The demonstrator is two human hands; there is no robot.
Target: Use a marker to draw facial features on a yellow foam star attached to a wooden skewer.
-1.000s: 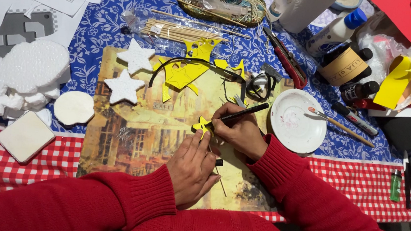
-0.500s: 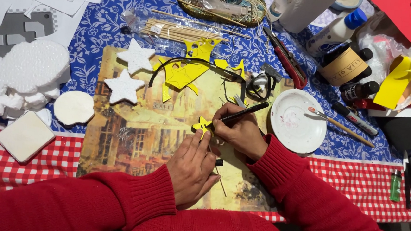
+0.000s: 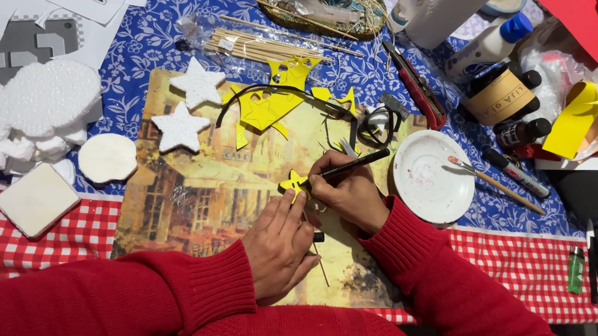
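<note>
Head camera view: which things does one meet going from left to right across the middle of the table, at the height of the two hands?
White foam square → round white foam disc → left hand → small yellow star → right hand with black pen → white plate → green lighter.

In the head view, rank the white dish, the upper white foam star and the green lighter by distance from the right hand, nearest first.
From the right hand:
1. White dish, just to its right.
2. Upper white foam star, up and left on the mat.
3. Green lighter, far right on the checked cloth.
</note>
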